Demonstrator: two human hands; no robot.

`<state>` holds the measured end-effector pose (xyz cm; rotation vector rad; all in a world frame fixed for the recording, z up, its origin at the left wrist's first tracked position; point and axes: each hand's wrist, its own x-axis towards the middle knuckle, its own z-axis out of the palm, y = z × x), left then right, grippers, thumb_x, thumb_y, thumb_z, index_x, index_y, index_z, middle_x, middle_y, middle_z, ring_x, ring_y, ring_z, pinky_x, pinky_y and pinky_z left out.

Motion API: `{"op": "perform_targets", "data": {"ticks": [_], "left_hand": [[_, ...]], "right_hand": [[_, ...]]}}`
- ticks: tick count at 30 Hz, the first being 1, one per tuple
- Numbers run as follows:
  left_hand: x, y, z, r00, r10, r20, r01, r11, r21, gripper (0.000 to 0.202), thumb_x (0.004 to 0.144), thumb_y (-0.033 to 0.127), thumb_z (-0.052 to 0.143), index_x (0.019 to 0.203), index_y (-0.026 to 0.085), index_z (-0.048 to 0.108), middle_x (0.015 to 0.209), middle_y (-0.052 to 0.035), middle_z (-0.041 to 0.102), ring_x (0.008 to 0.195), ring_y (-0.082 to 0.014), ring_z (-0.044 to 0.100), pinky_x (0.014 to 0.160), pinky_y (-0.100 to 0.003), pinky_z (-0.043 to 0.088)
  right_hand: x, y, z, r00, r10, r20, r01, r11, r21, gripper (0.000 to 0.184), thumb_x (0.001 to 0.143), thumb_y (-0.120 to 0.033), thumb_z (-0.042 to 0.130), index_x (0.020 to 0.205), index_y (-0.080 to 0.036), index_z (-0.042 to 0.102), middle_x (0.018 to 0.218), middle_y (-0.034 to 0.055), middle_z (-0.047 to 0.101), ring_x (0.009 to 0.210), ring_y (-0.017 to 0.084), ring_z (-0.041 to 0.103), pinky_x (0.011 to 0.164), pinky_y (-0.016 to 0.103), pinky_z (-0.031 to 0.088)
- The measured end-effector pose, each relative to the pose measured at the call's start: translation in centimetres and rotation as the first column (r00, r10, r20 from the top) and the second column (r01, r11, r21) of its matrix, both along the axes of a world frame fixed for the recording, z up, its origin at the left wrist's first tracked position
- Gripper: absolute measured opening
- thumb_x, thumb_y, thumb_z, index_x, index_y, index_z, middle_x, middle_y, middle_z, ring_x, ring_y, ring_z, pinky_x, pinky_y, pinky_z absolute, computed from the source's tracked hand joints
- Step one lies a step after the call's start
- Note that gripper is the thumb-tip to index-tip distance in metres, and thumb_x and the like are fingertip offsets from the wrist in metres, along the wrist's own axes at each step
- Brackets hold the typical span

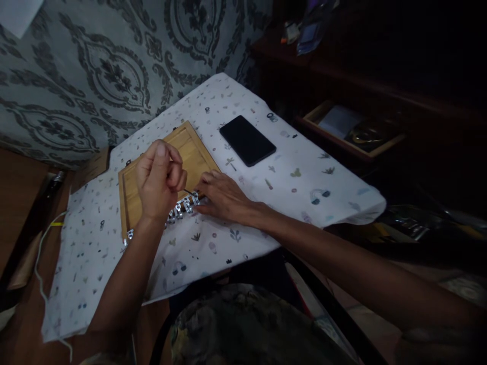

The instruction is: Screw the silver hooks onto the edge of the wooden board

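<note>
A wooden board (194, 152) with a raised rim lies on the table, several shiny metal clips (178, 210) along its near edge. Above it, my left hand (160, 175) is closed, fingers curled and thumb on top. A thin dark rod (188, 192) sticks out beside its curled fingers towards the clips; the rest of the rod is hidden. My right hand (222, 197) rests at the board's near right corner, with thumb and fingers closed around the end clip. My left forearm covers part of the clip row.
A black phone (247, 141) lies right of the board on the patterned white tablecloth (281, 203). An open drawer (350, 129) stands beyond the table's right edge. A pale cable (40, 274) hangs at the left. Patterned wallpaper (114, 76) rises behind.
</note>
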<state>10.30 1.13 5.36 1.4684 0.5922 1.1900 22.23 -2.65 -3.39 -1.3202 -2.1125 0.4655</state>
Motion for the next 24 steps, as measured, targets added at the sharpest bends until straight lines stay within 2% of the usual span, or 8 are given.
{"op": "perform_targets", "data": {"ticks": [4,6,8,12,16,18,21,24], "left_hand": [[-0.5,0.6,0.6,0.974,-0.201,-0.103,0.181,0.967,-0.178,0.033,0.093,0.039,0.069,0.070,0.017,0.059,0.044,0.0125,0.015,0.032,-0.0025,0.011,0.035,-0.014,0.020],[-0.7,1.1,0.8,0.935,-0.329,-0.134,0.302,0.935,-0.186,0.030,0.090,0.040,0.073,0.074,0.017,0.062,0.045,0.0129,0.016,0.033,-0.0019,0.010,0.036,-0.013,0.020],[-0.9,1.4,0.8,0.906,-0.401,-0.137,0.379,0.911,-0.162,0.028,0.088,0.041,0.075,0.078,0.017,0.063,0.046,0.0134,0.015,0.034,-0.0015,0.009,0.036,-0.013,0.020],[-1.5,1.5,0.8,0.922,-0.369,-0.115,0.351,0.924,-0.148,0.027,0.087,0.040,0.074,0.078,0.018,0.062,0.046,0.0138,0.013,0.035,-0.0018,0.007,0.036,-0.013,0.020],[-1.9,1.3,0.8,0.944,-0.323,-0.062,0.310,0.937,-0.159,0.020,0.085,0.034,0.074,0.081,0.018,0.062,0.045,0.0142,0.014,0.036,-0.0022,0.007,0.037,-0.013,0.019],[-1.9,1.4,0.7,0.937,-0.346,-0.038,0.336,0.929,-0.156,0.020,0.084,0.034,0.074,0.082,0.018,0.061,0.044,0.0144,0.017,0.036,-0.0023,0.007,0.037,-0.013,0.018],[-1.9,1.8,0.5,0.927,-0.376,-0.016,0.370,0.918,-0.139,0.021,0.084,0.035,0.073,0.084,0.019,0.059,0.043,0.0146,0.021,0.035,-0.0026,0.008,0.036,-0.014,0.018],[-2.1,2.0,0.2,0.924,-0.383,-0.005,0.381,0.918,-0.110,0.022,0.084,0.036,0.071,0.085,0.019,0.058,0.043,0.0145,0.024,0.035,-0.0031,0.011,0.037,-0.015,0.018]], "right_hand": [[0.1,0.0,0.1,1.000,0.018,-0.002,-0.018,1.000,-0.001,0.032,0.090,-0.040,0.072,0.106,-0.012,0.072,0.103,0.0101,0.061,0.096,0.024,0.049,0.086,0.037,0.040],[0.1,0.0,0.0,1.000,0.014,-0.010,-0.014,1.000,0.004,0.032,0.090,-0.040,0.073,0.105,-0.012,0.072,0.103,0.0100,0.061,0.095,0.024,0.049,0.086,0.037,0.040],[0.1,0.0,-0.2,1.000,0.008,-0.030,-0.008,1.000,0.016,0.031,0.089,-0.040,0.073,0.104,-0.013,0.072,0.102,0.0098,0.061,0.095,0.024,0.050,0.085,0.037,0.040],[0.0,0.2,-0.7,0.999,0.006,-0.048,-0.004,1.000,0.029,0.030,0.088,-0.040,0.074,0.104,-0.014,0.073,0.104,0.0094,0.061,0.098,0.024,0.051,0.087,0.037,0.041],[0.2,0.2,-0.6,1.000,0.011,-0.029,-0.011,1.000,0.002,0.039,0.087,-0.044,0.076,0.111,-0.013,0.073,0.104,0.0098,0.061,0.101,0.025,0.053,0.089,0.037,0.043],[0.5,0.1,-0.3,0.999,0.032,-0.042,-0.033,0.999,-0.021,0.045,0.087,-0.047,0.075,0.115,-0.012,0.073,0.103,0.0099,0.061,0.101,0.025,0.055,0.090,0.037,0.045],[0.9,-0.2,0.8,0.986,0.018,-0.163,-0.022,1.000,-0.023,0.047,0.093,-0.043,0.068,0.128,-0.011,0.067,0.112,0.0110,0.060,0.099,0.023,0.058,0.089,0.037,0.047],[0.7,-0.2,2.2,0.967,-0.005,-0.255,0.009,1.000,0.015,0.035,0.093,-0.037,0.066,0.119,-0.014,0.071,0.108,0.0086,0.062,0.094,0.021,0.060,0.086,0.035,0.048]]}}
